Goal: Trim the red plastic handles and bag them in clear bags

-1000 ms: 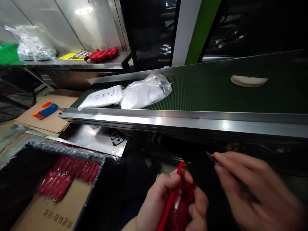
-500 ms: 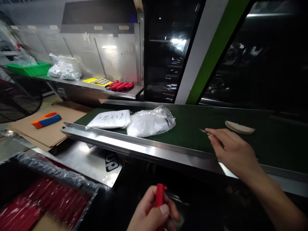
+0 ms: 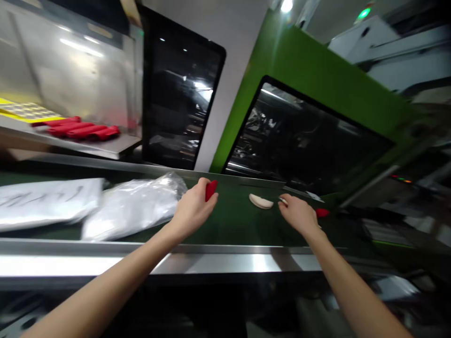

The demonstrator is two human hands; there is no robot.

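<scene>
My left hand is closed around a red plastic part, held above the green conveyor belt. Pinched in my right hand is a small thin tool, mostly hidden by the fingers; its kind does not show clearly. Between the two hands a pale, half-round folded pad lies on the belt, closer to the right hand. Another red piece rests beyond my right wrist.
Plastic bags with white contents and a white packet with handwriting lie on the belt's left. Several red parts and a yellow sticker sheet sit on a metal shelf. A green machine stands behind. The metal rail edges the belt.
The view has swung right. My left hand has risen from below the rail to above the belt with the red part. My right hand has moved right, past the pad, still pinching the thin tool.
</scene>
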